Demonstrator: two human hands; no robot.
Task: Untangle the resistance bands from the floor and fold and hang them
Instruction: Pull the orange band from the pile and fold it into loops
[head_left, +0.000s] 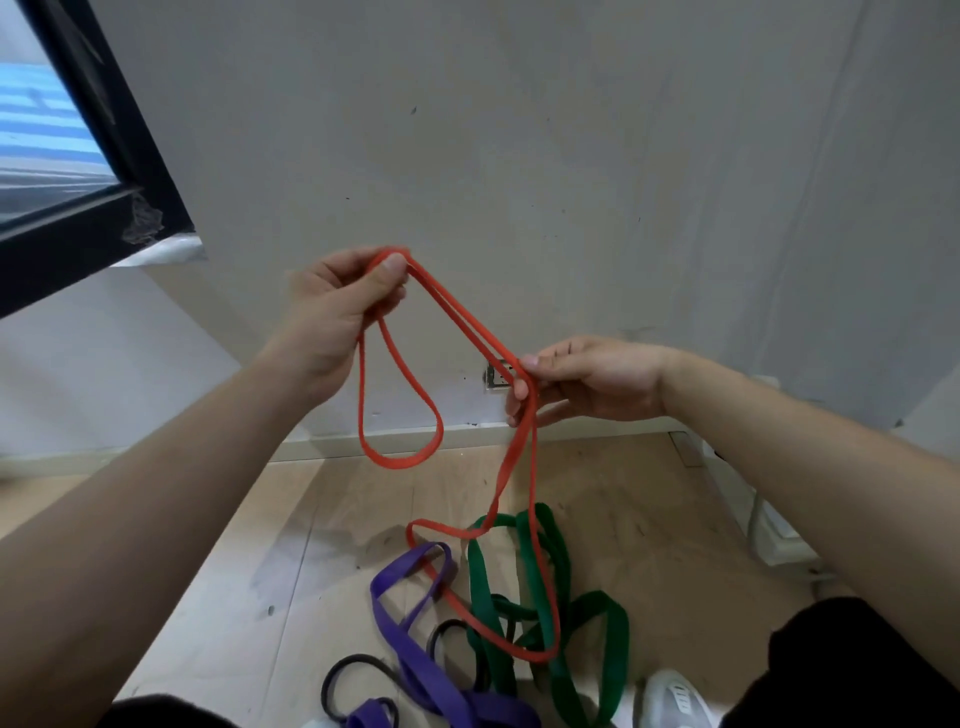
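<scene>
I am holding the red band up in front of the wall with both hands. My left hand is the higher one. Its fingers are curling round the top bend of the band, and the thumb is pressing on it from the front. Below this hand a closed loop of the band is hanging free in the air.

From my left hand two strands are running side by side, down and to the right, to my right hand. My right hand is pinching these strands between the thumb and the first fingers, and the other fingers are only loosely bent below them. Under my right hand the band is dropping down to the floor. There its lower part is lying across the green band, and one bend of it is touching the purple band.

The green band is lying in several loops on the wooden floor, near my white shoe. The purple band is lying just to the left of it. A thin black band is lying partly under the purple one. I cannot tell how these three are crossing each other.

A dark window frame is showing at the upper left, and a wall socket is sitting low on the wall, just beside my right fingertips in the view.
</scene>
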